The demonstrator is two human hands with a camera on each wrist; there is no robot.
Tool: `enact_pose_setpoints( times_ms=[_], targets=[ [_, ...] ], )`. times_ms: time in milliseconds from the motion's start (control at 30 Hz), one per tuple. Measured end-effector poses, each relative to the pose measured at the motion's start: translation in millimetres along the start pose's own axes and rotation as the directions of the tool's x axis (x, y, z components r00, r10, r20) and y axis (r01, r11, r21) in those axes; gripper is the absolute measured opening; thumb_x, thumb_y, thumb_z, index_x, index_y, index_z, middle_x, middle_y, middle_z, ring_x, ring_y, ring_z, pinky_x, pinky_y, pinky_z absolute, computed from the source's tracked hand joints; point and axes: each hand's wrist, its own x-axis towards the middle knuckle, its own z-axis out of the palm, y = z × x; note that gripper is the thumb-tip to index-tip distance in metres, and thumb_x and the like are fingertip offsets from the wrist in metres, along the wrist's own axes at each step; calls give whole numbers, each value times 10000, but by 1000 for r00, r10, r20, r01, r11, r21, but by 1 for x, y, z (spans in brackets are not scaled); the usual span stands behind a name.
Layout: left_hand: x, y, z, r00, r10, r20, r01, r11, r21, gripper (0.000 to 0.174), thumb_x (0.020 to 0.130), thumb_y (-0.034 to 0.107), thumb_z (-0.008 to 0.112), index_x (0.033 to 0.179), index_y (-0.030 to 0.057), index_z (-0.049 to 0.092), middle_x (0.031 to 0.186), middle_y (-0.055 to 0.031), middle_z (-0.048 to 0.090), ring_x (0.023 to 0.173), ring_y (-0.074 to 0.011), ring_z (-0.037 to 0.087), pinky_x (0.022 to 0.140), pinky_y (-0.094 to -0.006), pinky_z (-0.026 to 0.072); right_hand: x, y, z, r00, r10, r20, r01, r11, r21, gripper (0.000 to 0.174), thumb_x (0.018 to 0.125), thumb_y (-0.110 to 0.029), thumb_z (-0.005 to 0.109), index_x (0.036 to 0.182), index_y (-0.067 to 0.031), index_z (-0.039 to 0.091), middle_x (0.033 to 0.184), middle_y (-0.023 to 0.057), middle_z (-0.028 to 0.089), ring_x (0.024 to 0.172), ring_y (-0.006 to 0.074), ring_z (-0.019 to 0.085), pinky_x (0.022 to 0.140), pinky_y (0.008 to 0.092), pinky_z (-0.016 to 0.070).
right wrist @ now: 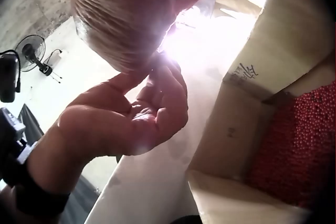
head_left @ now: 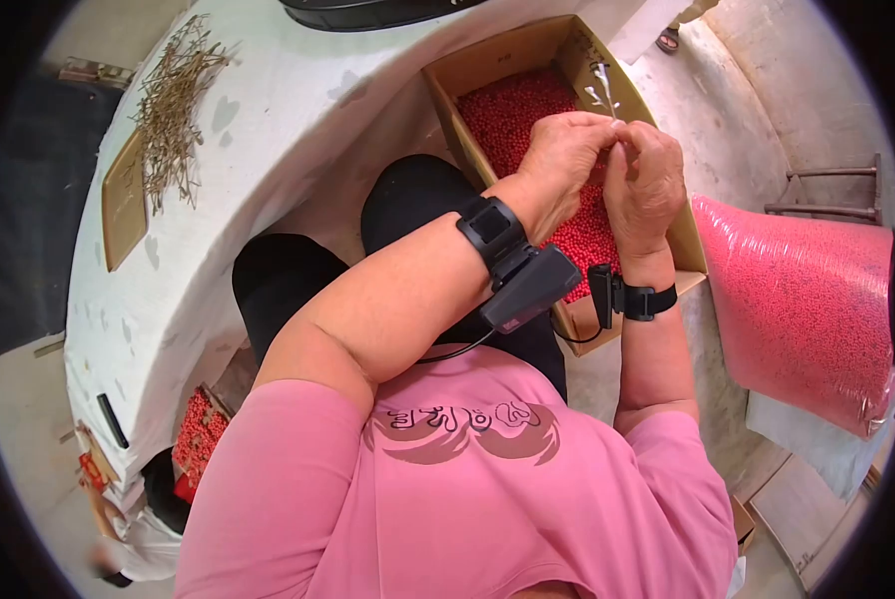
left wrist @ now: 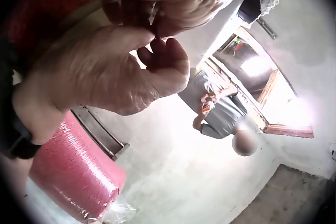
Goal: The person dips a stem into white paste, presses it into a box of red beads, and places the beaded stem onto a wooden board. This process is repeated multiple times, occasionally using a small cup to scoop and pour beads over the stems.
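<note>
Above a cardboard box (head_left: pixel 449 110) filled with small red balls (head_left: pixel 515 112), both hands meet at the fingertips. Between them a thin branched stem with white tips (head_left: pixel 601 75) sticks up, pointing away from the body. My left hand (head_left: pixel 564 160) pinches its lower end with thumb and forefinger. The right hand (head_left: pixel 647 185) pinches at the same spot, its other fingers curled. In the left wrist view the right hand (left wrist: pixel 110 71) has its thumb and finger together below the left. The left hand (right wrist: pixel 126 119) shows the same pinch in the right wrist view. The stem's base is hidden between the fingers.
A clear bag of red balls (head_left: pixel 807 299) stands at the right. On the white-covered table (head_left: pixel 288 110) at the left lie a pile of dry twigs (head_left: pixel 173 110) and a cardboard piece (head_left: pixel 125 205). Another person (left wrist: pixel 220 103) stands across the room. Further back is a fan (right wrist: pixel 32 53).
</note>
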Motion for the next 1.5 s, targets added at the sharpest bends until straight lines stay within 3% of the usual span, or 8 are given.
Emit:
enact_pose_setpoints(
  times_ms=[200,300,467,833,1000,1233,1333,1500],
  targets=[
    [25,7,-46,988,155,-10,-144,935,325,147,892,193,696,926,51,714,841,-20,707,737,-116,647,667,-251,520,-5,17,4,992,57,114,-68,993,95,200,804,-54,727,980,-82,637,924,90,665,861,271,662,741,341,540],
    [16,27,-80,911,411,31,-209,394,895,220,867,254,691,876,36,722,744,-46,700,686,-140,654,637,-278,510,-17,46,21,903,326,279,-362,928,86,128,853,-108,690,970,-73,651,911,117,663,837,291,668,733,352,540],
    [13,19,-125,742,533,406,-326,-242,914,145,826,221,648,810,88,704,714,-86,675,723,-291,656,793,-415,490,-85,110,99,587,448,675,-492,859,-142,190,881,-192,609,950,-62,728,926,183,705,893,342,683,820,420,536],
    [36,-1,-138,700,603,381,-322,-210,923,23,818,148,678,823,129,667,811,-39,664,901,-269,625,952,-481,357,-172,130,183,130,596,792,-418,757,-502,436,832,-66,549,1264,-84,609,1261,251,595,1193,384,563,1015,435,459],
    [41,-2,-136,732,584,350,-332,-143,932,23,814,145,686,816,127,671,810,-36,665,908,-264,619,945,-466,361,-183,130,170,-233,437,869,-287,822,-491,560,839,-38,494,1395,-101,514,1410,213,497,1301,356,485,1083,413,418],
    [42,-3,-137,695,585,418,-343,-241,908,31,811,137,708,835,127,690,823,-23,685,907,-244,619,917,-410,385,-223,135,133,-309,280,909,-387,836,-389,550,802,23,487,1349,-30,523,1253,239,612,1159,355,605,941,427,502],
    [43,-5,-139,692,585,423,-351,-240,905,49,812,148,714,855,129,702,836,-15,691,914,-240,620,922,-417,375,-213,128,121,-517,278,809,-316,816,-483,470,827,-8,507,1290,-22,583,1200,238,639,1104,372,632,890,451,523],
    [42,-6,-139,693,588,418,-340,-245,908,26,803,160,695,799,143,676,823,8,678,926,-241,623,961,-525,351,-288,143,132,-446,377,812,-228,829,-511,314,862,-133,567,1122,-6,687,1153,248,652,1094,402,624,895,455,524]
  ],
)
